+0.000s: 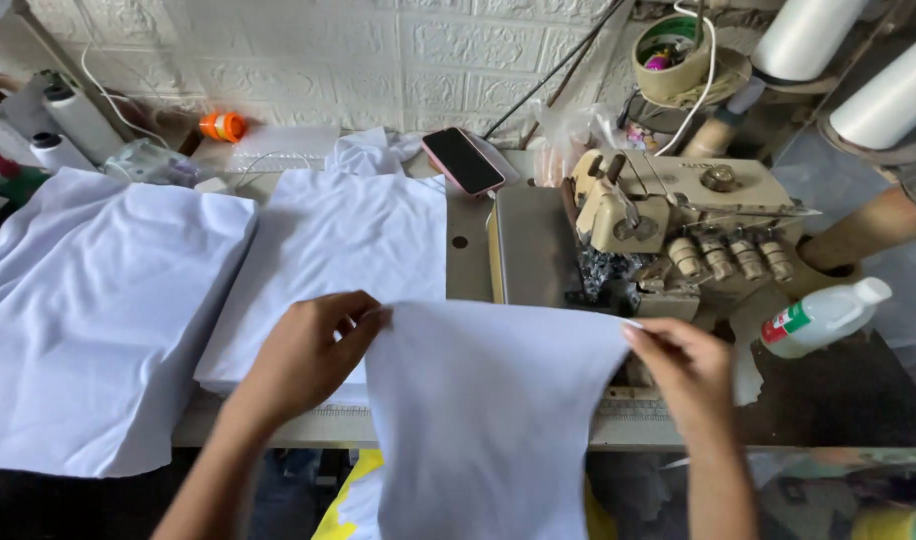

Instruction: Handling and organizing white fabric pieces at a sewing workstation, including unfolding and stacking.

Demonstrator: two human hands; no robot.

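Left hand: the left hand pinches the upper left corner of a white fabric piece between thumb and fingers, closed on the cloth.
Right hand: the right hand pinches the upper right corner of the same piece, fingers closed on its edge.
Fabric piece: it hangs between the two hands, its top edge stretched level from one pinch to the other, the rest dropping over the front edge of the table toward the person.
Position against machine: the top edge lies just in front of the beige overlock sewing machine, the right corner near the machine's base.
Stack at left: a stack of white fabric lies flat on the table, just behind and under the left hand.
Far left: another spread of white cloth drapes over the table's left end.
Behind: a phone with a pink case lies near the wall, and an orange spool sits further left.
Right of machine: a white plastic bottle lies tilted beside the right hand, apart from it.
Above right: large white thread cones stand behind the machine.
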